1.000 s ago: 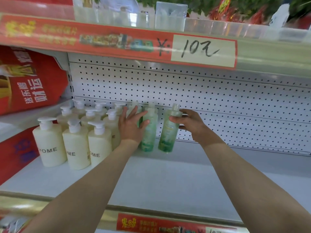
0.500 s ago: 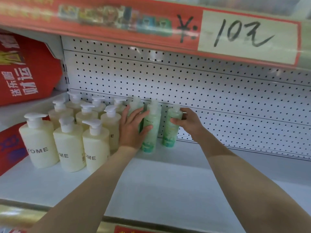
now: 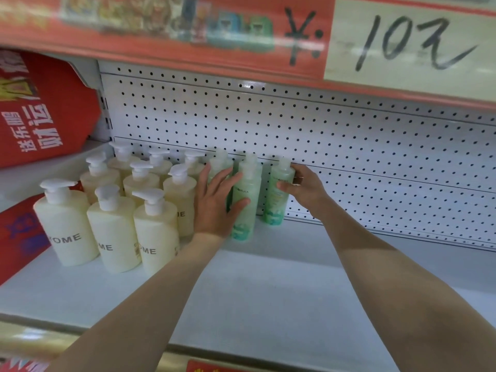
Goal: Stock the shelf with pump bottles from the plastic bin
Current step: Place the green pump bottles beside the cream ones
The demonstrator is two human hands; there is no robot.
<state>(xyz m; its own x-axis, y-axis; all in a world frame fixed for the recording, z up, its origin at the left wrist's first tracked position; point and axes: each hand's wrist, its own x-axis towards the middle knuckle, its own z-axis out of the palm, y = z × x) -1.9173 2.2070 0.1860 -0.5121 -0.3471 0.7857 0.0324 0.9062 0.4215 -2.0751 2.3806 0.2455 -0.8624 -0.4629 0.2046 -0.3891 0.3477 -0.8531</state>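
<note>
**A:** Where are we with the green bottles?

**B:** Our left hand (image 3: 214, 202) lies spread against the front green bottle (image 3: 245, 200), thumb on its face and fingers reaching past it towards the one behind (image 3: 218, 167); that looks like a steadying press, not a closed grip. Our right hand (image 3: 303, 187) is wrapped round the upper part of the third green bottle (image 3: 277, 194), thumb in front and fingers behind, right up at the pegboard back wall (image 3: 349, 146).

**A:** Are they standing on the shelf (image 3: 268, 285)?

**B:** All three appear upright with their bases down, though we can't see under the one behind our left palm. The cream pump bottles (image 3: 112, 229) are packed just to the left of our left hand. The plastic bin is out of view.

**A:** So how do we finish this well?

**B:** We judge the step is squaring up. We should slide the right-hand bottle towards our left until it sits just beside its neighbour, keeping the base flat so it doesn't tip. These are tall and narrow, so pushing low on the body would be safer than at the neck. Our left hand should brace until the row is snug, then both let go gently, labels facing us.
</note>
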